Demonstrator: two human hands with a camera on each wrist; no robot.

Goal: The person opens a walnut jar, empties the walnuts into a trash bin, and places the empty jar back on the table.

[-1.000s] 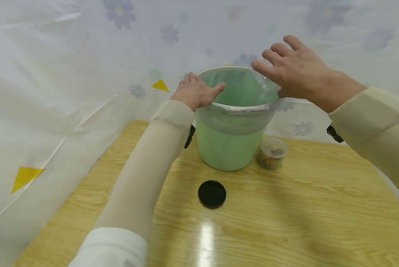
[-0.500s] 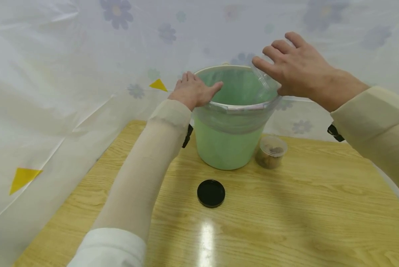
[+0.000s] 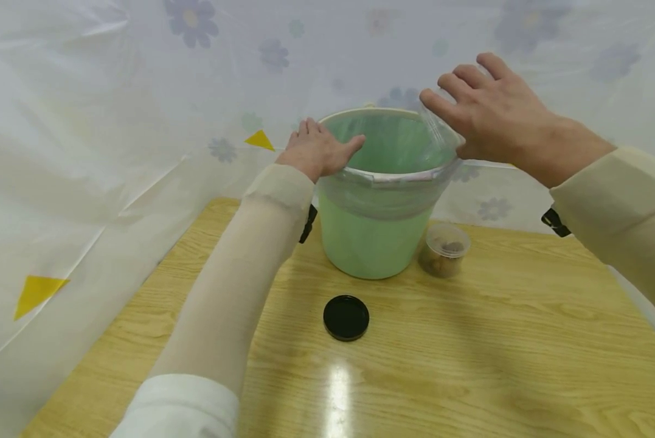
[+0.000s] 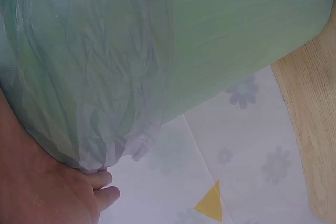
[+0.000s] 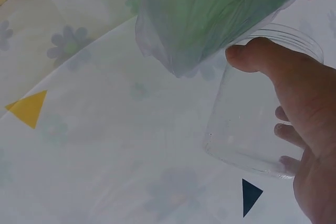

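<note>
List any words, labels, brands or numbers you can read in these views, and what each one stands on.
None can be read.
The green bucket, its clear liner bag, the clear jar in the right hand, the black lid and the small tub show no print.
The backdrop sheet bears only flowers and triangles.

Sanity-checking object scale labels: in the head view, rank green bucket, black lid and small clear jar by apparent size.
1. Green plastic bucket lined with a clear bag: clearly largest.
2. Round black lid and small clear plastic jar look alike; the lid lies nearer the camera, so no ranking.
</note>
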